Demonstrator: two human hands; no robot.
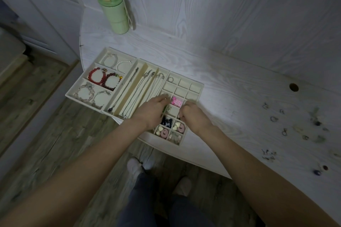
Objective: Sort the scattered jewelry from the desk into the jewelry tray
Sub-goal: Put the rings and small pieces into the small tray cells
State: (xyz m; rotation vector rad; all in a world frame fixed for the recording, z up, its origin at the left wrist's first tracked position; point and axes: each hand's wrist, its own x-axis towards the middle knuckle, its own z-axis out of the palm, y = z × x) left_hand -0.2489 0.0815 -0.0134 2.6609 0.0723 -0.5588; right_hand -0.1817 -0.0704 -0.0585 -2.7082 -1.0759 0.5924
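Note:
The cream jewelry tray stands at the desk's left front edge in three parts: bracelets [103, 79] on the left, necklaces [140, 88] in long slots, and a grid of small compartments [194, 87] on the right. My left hand [154, 109] reaches over the grid, its fingertips pinching a small shiny piece beside a pink flower piece [177, 101]. My right hand [192, 114] hovers over the grid's right edge with fingers curled; what is inside them is hidden. Scattered rings and small stones [295, 129] lie on the desk at the far right.
A green bottle [114, 11] stands behind the tray by the wall. A round cable hole [293, 87] is in the desk at the right. The desk's curved front edge runs just below the tray, with wooden floor and my feet [140, 164] beneath.

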